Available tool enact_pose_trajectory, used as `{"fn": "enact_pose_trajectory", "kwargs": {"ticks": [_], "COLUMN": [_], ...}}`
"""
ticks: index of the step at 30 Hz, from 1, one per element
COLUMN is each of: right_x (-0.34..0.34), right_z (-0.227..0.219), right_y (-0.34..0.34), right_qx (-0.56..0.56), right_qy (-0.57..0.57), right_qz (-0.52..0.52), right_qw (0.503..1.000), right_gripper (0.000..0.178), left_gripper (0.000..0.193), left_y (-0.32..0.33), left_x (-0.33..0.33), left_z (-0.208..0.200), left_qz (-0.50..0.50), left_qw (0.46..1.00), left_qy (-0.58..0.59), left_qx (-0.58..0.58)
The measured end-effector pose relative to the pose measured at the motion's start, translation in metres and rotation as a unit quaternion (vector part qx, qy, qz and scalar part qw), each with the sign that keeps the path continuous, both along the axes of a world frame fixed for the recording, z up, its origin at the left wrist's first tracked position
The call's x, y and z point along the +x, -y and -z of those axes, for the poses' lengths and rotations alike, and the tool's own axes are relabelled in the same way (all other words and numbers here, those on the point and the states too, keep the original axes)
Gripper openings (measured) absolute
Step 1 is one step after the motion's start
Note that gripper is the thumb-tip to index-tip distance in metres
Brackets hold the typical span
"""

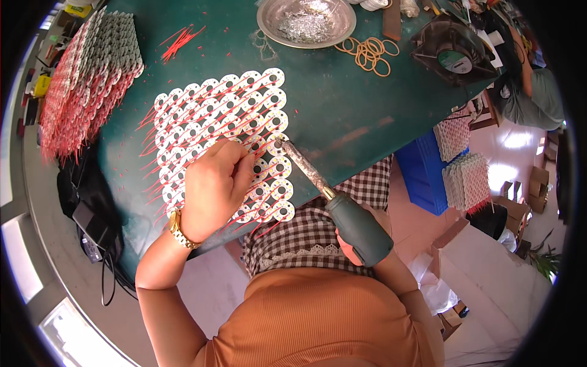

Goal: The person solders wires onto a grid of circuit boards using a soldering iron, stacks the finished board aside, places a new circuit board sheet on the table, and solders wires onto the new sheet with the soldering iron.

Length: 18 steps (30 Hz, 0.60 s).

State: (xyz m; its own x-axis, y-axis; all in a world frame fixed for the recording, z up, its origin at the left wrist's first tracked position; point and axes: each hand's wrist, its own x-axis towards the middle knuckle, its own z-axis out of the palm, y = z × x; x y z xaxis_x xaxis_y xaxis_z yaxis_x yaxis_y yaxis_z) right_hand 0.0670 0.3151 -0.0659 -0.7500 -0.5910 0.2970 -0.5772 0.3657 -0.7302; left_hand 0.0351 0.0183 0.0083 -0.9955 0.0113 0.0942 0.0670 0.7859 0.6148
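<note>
A panel of round white circuit boards (211,109), joined in rows with dark centre holes and thin red wires, lies on the green table. Over its middle, my left hand (217,180) is closed in a pinch on a red wire (262,148) that shows beside its fingertips. My right hand (348,248) wraps around the dark green handle of a soldering iron (361,229), which hides most of its fingers. The iron's tip meets a board at the panel's right edge, close to my left fingertips.
A metal bowl (267,30) of small silvery pieces, rubber bands (367,56) and a black fan (449,52) stand at the back. Loose red wires (178,44) lie back left, beside stacked wired panels (92,76). A blue bin (422,177) stands right; a person (535,98) sits far right.
</note>
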Motion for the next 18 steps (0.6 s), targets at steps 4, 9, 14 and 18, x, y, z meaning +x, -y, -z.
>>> {"fn": "enact_pose_trajectory", "kwargs": {"ticks": [4, 9, 14, 18], "right_x": [-0.007, 0.017, -0.003, -0.013], "right_z": [-0.004, 0.031, -0.009, -0.029], "right_y": [-0.002, -0.022, -0.001, 0.006], "right_qx": [0.066, -0.014, 0.007, -0.036], "right_qy": [-0.053, 0.251, 0.008, 0.586], "right_qz": [-0.011, 0.027, 0.058, 0.202], "right_qw": [0.996, 0.968, 0.998, 0.784], "right_gripper": [0.042, 0.041, 0.041, 0.027], "left_gripper": [0.008, 0.011, 0.01, 0.014], "left_y": [-0.002, -0.001, 0.0, 0.002], "left_x": [-0.001, -0.003, -0.002, -0.001], "left_z": [0.001, 0.001, 0.002, 0.0], "left_qz": [-0.003, 0.01, 0.011, 0.028], "left_qw": [1.0, 1.0, 1.0, 0.999], "left_qy": [-0.005, -0.013, -0.017, -0.021], "left_qx": [-0.009, -0.011, -0.015, -0.021]}}
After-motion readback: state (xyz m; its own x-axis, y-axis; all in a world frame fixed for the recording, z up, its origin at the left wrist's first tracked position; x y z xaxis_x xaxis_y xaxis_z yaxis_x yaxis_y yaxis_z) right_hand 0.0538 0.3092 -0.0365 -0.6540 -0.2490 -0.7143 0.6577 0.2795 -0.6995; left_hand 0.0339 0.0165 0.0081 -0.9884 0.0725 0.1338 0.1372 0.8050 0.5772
